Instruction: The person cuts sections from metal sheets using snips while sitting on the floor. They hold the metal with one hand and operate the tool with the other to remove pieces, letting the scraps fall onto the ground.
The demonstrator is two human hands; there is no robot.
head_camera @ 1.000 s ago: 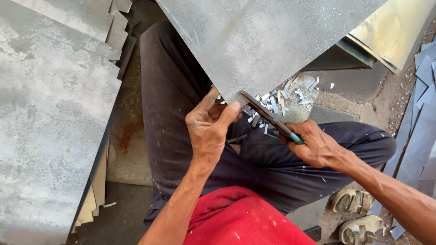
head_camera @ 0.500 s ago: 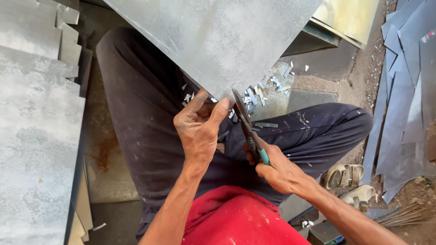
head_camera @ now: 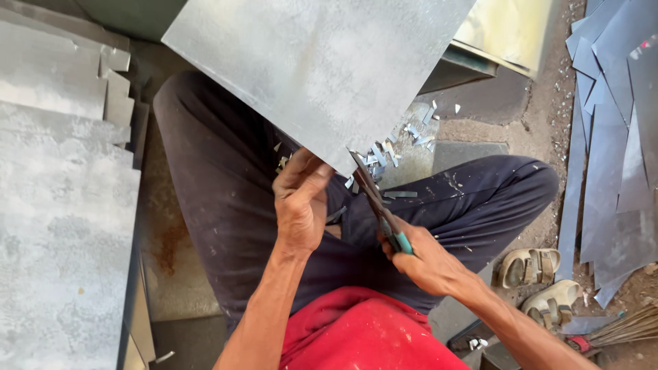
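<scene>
dusty concrete floor (head_camera: pixel 480 116) carries metal offcuts (head_camera: pixel 411 137) and stacked sheets (head_camera: pixel 62 205). left hand (head_camera: pixel 301 202) pinches the near edge of a grey metal sheet (head_camera: pixel 322 68) over the lap. right hand (head_camera: pixel 428 264) grips teal-handled snips (head_camera: pixel 377 199), blades seemingly at that edge.

A sheet-metal workshop, worked at floor level. A large grey sheet (head_camera: pixel 322 68) lies across the seated person's lap. Left of it rise stacks (head_camera: pixel 58 205) of cut sheets; right of it, long strips (head_camera: pixel 613 137) lie on the dirt floor. Just below its corner, small offcuts (head_camera: pixel 411 133) litter the ground.
</scene>
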